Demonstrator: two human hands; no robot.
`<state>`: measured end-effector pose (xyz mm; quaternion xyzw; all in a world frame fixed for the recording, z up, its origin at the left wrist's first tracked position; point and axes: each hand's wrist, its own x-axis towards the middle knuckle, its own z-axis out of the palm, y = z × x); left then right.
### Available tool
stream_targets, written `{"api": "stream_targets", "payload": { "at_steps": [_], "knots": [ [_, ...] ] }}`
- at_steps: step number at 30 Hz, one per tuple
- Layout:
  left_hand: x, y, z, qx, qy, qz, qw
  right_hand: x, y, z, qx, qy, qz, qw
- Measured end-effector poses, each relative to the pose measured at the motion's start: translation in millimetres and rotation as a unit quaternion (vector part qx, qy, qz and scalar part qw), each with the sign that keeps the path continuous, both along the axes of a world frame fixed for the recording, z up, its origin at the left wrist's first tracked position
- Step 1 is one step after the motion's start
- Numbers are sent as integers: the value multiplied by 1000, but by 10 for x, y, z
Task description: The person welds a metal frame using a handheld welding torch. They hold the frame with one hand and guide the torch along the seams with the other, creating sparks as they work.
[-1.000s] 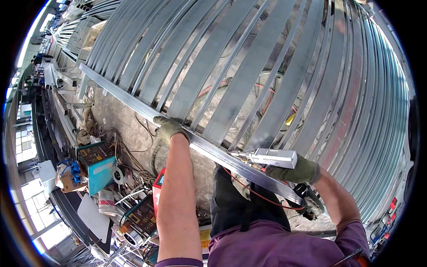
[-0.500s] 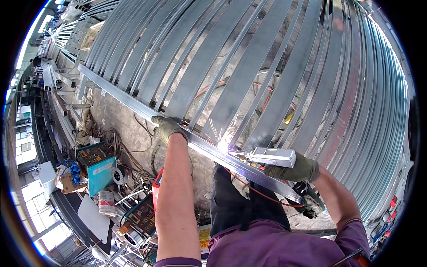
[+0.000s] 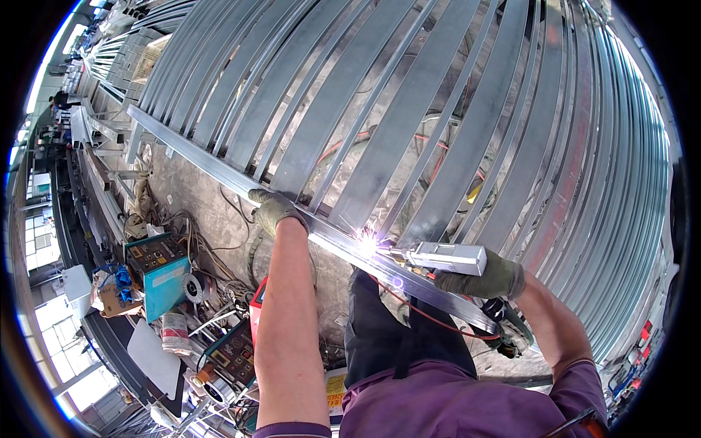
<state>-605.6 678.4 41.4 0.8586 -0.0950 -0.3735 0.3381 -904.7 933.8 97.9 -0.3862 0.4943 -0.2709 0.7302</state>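
Note:
My gloved right hand (image 3: pixel 488 277) is closed around a silver, box-bodied welding gun (image 3: pixel 447 257). Its narrow nozzle points left and meets the joint between a long metal rail (image 3: pixel 197 155) and the flat bars. A white-violet welding flash (image 3: pixel 367 243) glows there, throwing sparks and hiding the exact contact spot. Further left, my gloved left hand (image 3: pixel 276 210) grips that rail, its fingers wrapped over the far edge. Many grey metal bars (image 3: pixel 401 120), wide and narrow by turns, run away from the rail in a slatted panel.
Cables (image 3: pixel 198 226) tangle on the floor to the left, beside a teal welding machine (image 3: pixel 159 274) and another control box (image 3: pixel 230 352). An orange hose (image 3: pixel 427 315) runs below the rail near my legs. A yellow object (image 3: pixel 475 193) shows beneath the bars.
The sparks have turned from long streaks flying up into a rounder burst, and a small violet glow appears on the rail. Both hands and the welding gun stay almost in place.

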Motion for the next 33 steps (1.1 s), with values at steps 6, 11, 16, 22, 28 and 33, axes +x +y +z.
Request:
{"api": "stream_targets", "payload": {
  "at_steps": [6,11,16,22,28,33],
  "knots": [
    [51,-17,-67,-19,38,20,999,-5,-30,97,-22,66,29,997],
    [126,-32,-150,-20,22,11,1000,-5,-36,114,-8,56,34,998],
    [-22,8,45,-20,51,5,998,-23,-9,80,-10,38,31,999],
    [132,-37,-114,3,-12,-29,999,-44,38,32,-5,49,37,998],
    [170,-62,-338,1,-27,5,1000,-70,95,-22,-1,65,42,997],
    [373,-86,-552,-26,75,11,997,-76,86,1,8,69,54,996]
  ]
}}
